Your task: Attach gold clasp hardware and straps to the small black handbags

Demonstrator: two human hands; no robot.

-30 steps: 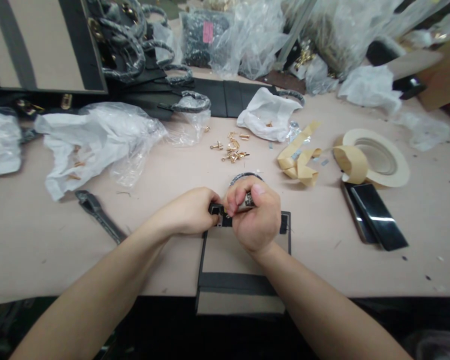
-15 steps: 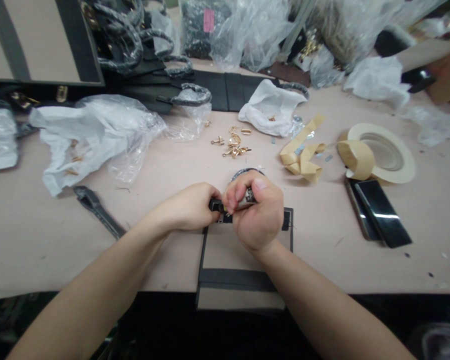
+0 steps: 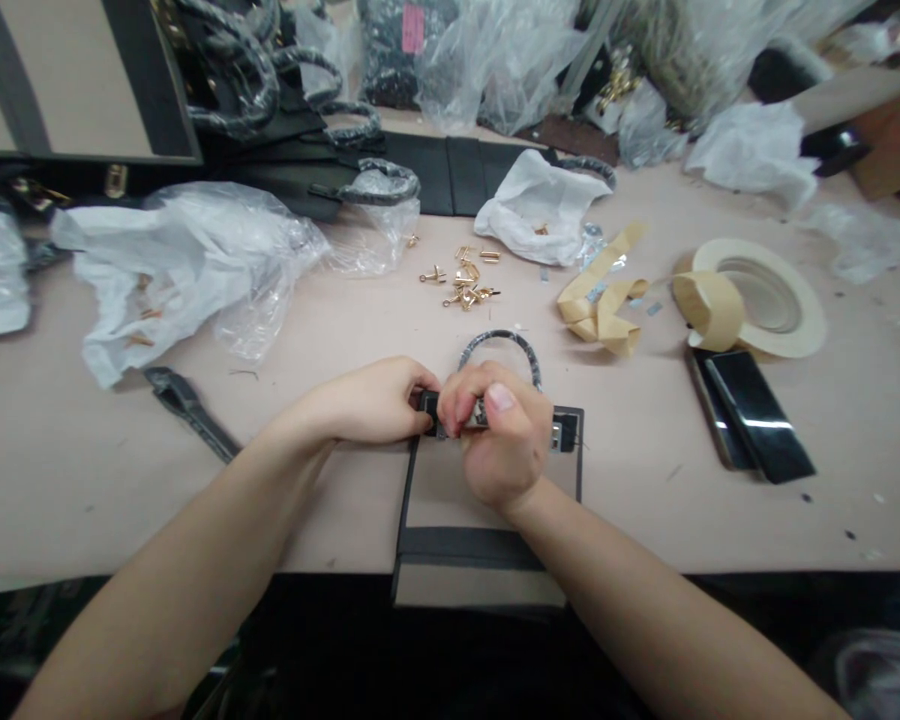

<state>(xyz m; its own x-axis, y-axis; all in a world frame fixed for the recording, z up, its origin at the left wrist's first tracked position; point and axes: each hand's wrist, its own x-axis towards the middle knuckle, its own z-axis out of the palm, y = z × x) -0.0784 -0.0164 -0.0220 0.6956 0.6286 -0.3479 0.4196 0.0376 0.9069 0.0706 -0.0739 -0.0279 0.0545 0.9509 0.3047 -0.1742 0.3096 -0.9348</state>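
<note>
A bag panel (image 3: 442, 490), beige with black edges and a black strip across it, lies at the front of the table and hangs over its edge. A plastic-wrapped black bag handle (image 3: 501, 337) arches behind it. My left hand (image 3: 375, 400) is closed on the panel's top left corner, fingertips at a small black tab (image 3: 430, 403). My right hand (image 3: 501, 435) is a fist round a hand tool (image 3: 479, 413) with a pale handle; its working end is hidden. A black tab with a metal piece (image 3: 565, 432) shows at the panel's top right.
Gold fittings (image 3: 466, 285) lie in a pile beyond my hands. Masking tape (image 3: 791, 300), a strip of tan tape (image 3: 604, 315) and phones (image 3: 765, 415) are on the right. White wrapping (image 3: 165, 260) and a wrapped black strap (image 3: 191, 410) lie left. Wrapped bag parts (image 3: 232, 90) stand behind.
My right fist has shifted slightly left and tilted, uncovering more of the bag handle and the right-hand tab. My left hand stays at the panel's corner. The whole view has shifted a little.
</note>
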